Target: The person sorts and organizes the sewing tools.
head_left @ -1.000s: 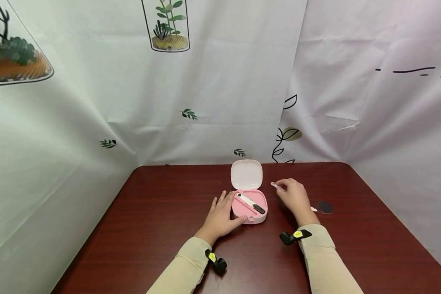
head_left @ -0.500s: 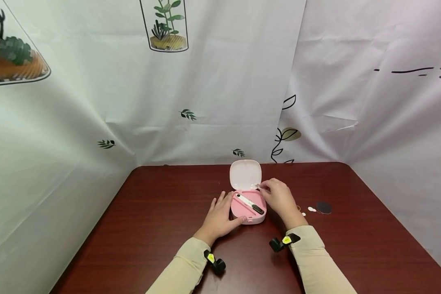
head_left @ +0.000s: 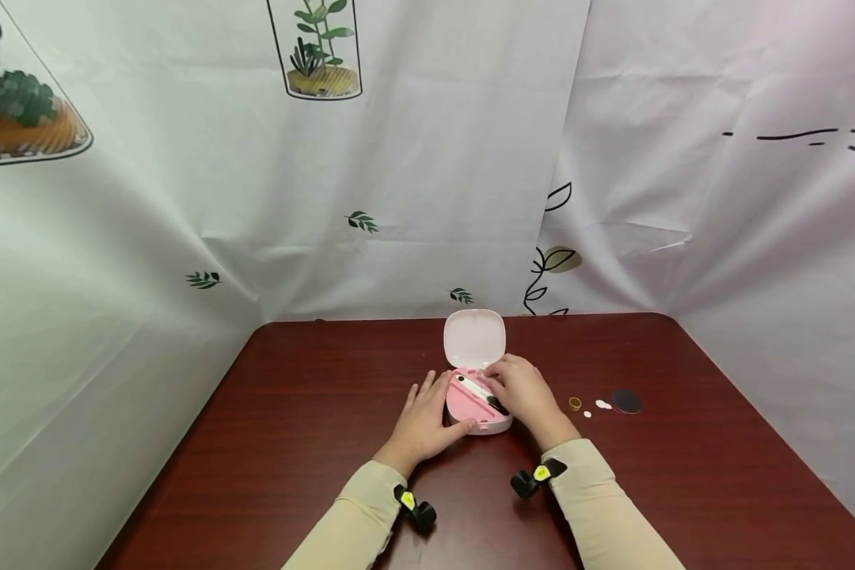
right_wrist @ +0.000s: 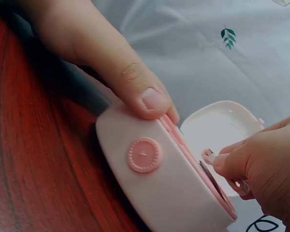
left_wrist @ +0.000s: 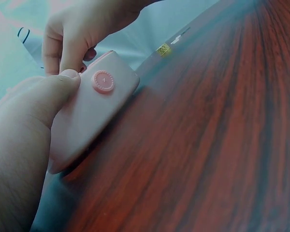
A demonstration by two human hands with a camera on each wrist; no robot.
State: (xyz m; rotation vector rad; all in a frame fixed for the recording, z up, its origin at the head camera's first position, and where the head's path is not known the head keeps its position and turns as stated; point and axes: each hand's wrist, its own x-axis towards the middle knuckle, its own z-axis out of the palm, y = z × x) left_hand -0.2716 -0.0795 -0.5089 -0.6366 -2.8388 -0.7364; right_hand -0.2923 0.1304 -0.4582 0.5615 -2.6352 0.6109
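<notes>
On the tabletop (head_left: 299,427), my straight-fingered left hand (head_left: 425,417) is touching an open box (head_left: 490,428) holding a tool (head_left: 473,387); my right hand (head_left: 523,389) is pinching a pale piece (right_wrist: 210,156).

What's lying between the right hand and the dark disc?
Between the right hand and dark disc, the head view shows a gold ring and small white pieces.
</notes>
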